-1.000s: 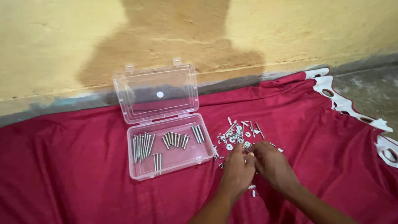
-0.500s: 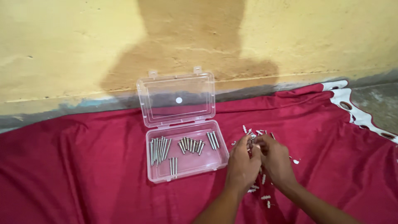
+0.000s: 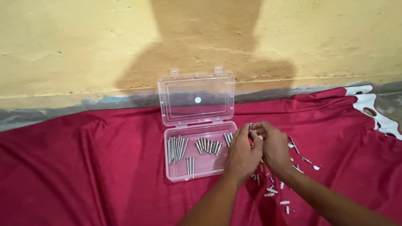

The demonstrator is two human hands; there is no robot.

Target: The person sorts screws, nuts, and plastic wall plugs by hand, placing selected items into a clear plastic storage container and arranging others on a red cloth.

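Note:
My left hand (image 3: 243,152) and my right hand (image 3: 274,146) are pressed together over the red cloth (image 3: 83,167), just right of a clear plastic box (image 3: 176,175). Their fingertips pinch a small metal screw (image 3: 251,125) that sticks up between them near the box's right edge. The box lies open with its lid (image 3: 197,100) standing upright at the back. Inside it, silver screws (image 3: 178,148) lie sorted in rows by length. Loose screws and white plugs (image 3: 272,190) are scattered on the cloth under and around my hands.
A yellow wall (image 3: 83,42) with a dark damp patch rises right behind the cloth. The cloth's white eyelet border (image 3: 368,106) runs along the right, with grey floor (image 3: 391,109) beyond it.
The view has shifted, so the box sits further right in frame. My hands rose from the pile of small parts and came together by the box's right edge, holding a screw.

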